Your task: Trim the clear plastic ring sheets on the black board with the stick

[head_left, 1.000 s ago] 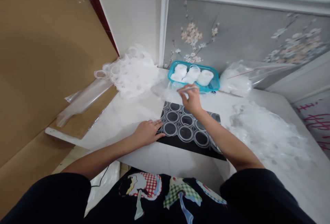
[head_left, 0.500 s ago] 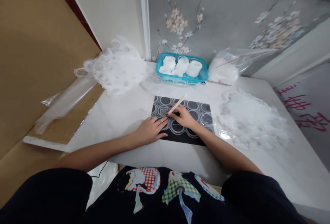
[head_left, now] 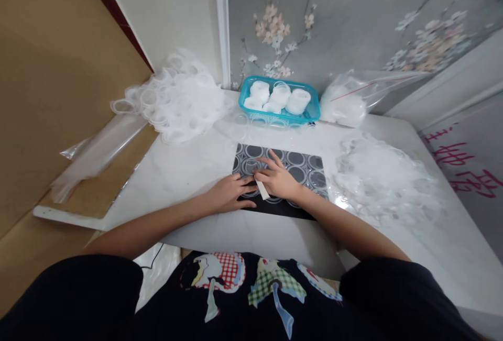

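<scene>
A black mat covered with clear rings lies on the white table. My left hand rests flat on the mat's near left corner, fingers stretched out. My right hand lies on the mat beside it, index finger extended over a ring, with a small white stick tucked under the thumb and pointing back toward me. The two hands almost touch.
A turquoise basket of white tape rolls stands at the back by the wall. A heap of clear plastic rings sits at the back left, a plastic bag at the back right, and loose clear film to the right.
My right hand came back from the basket to the mat; the stick, first pointing away, now lies under the palm pointing toward me. The left hand has barely moved.
</scene>
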Motion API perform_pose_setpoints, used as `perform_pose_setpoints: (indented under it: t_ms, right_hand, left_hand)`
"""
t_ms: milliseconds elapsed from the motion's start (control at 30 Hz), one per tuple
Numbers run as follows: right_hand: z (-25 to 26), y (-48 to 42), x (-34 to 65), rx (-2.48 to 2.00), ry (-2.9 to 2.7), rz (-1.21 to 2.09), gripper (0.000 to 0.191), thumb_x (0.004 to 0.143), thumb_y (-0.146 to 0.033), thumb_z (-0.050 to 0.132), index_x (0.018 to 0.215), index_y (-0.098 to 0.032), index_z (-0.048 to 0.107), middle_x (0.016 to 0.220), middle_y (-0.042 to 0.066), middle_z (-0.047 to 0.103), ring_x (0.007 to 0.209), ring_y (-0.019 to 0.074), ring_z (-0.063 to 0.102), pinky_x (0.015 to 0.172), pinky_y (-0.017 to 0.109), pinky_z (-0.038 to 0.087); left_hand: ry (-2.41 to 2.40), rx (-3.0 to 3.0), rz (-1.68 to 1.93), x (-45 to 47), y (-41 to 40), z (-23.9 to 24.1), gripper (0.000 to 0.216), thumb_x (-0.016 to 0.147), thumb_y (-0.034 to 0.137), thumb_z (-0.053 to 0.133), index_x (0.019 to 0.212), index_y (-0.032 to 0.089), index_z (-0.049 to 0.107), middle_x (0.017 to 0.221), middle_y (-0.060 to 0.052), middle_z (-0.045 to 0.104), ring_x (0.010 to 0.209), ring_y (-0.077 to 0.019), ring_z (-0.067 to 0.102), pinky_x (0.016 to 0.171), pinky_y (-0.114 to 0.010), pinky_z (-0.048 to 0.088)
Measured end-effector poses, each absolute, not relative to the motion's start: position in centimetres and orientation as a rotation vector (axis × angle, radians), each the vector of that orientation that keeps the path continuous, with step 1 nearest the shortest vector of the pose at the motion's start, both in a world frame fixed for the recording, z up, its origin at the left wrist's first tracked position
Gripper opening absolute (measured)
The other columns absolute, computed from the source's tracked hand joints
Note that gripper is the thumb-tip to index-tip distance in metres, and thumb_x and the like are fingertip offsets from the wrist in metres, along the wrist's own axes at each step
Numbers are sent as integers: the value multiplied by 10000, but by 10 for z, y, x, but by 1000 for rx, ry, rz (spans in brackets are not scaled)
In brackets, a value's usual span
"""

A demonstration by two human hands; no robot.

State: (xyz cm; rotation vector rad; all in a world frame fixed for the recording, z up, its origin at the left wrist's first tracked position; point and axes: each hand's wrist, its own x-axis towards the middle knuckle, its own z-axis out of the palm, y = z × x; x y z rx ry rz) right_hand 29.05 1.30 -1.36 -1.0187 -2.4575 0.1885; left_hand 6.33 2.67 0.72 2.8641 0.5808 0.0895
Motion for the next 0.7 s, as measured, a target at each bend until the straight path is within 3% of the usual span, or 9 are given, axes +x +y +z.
perform_pose_setpoints:
  t_ms: [133, 267, 400, 500, 600, 700]
  right_hand:
    - [-1, 45, 303, -1193, -2262, 3, 246, 821, -62, 508, 870, -263, 642, 791, 49, 698, 1191, 310, 537, 1178, 666, 162]
    - [23, 73, 321, -1402, -1921, -44, 142, 859, -168, 534, 777, -232, 631, 812, 66, 694, 1084, 315, 584, 1113, 620, 281]
    - [30, 52, 324, -1276, -1967, 339, 181, 836, -218, 555, 662, -215, 604, 715, 45, 682, 780, 233, 649, 849, 413, 488]
    - [22, 26, 324, -1315, -1724, 687, 136, 824, -286, 608, 711, -213, 591, 621, 0, 643, 595, 177, 626, 666, 325, 488]
    - [14, 10, 328, -1293, -1451, 911, 143, 779, -327, 682, 768, -215, 593, 604, -29, 627, 526, 150, 600, 597, 294, 463]
    - [10, 2, 333, -1258, -1256, 1061, 181, 718, -333, 737, 768, -219, 606, 557, -37, 622, 515, 148, 584, 574, 281, 436]
  left_hand:
    - [613, 2789, 69, 62, 30, 11, 558, 906, 582, 592, 1305, 194, 639, 1411, -95, 581, 1032, -269, 599, 931, -407, 475]
    - [620, 2658, 36, 61, 33, 14, 582, 877, 577, 640, 1328, 210, 626, 1462, -84, 540, 1086, -277, 603, 971, -409, 466]
    - [645, 2569, -35, 58, 38, 21, 464, 931, 508, 603, 1308, 242, 641, 1460, -32, 544, 1132, -275, 612, 971, -389, 472]
    - [633, 2535, -46, 62, 54, 29, 349, 964, 452, 570, 1241, 268, 679, 1346, -9, 648, 1150, -240, 634, 955, -339, 485]
    - [802, 2584, -32, 82, 91, 35, 293, 961, 403, 571, 1180, 261, 706, 1187, -7, 731, 1095, -214, 664, 937, -306, 494]
    - [980, 2637, 59, 113, 139, 38, 409, 961, 314, 564, 1346, 177, 587, 1396, -90, 596, 1282, -259, 544, 1073, -359, 415]
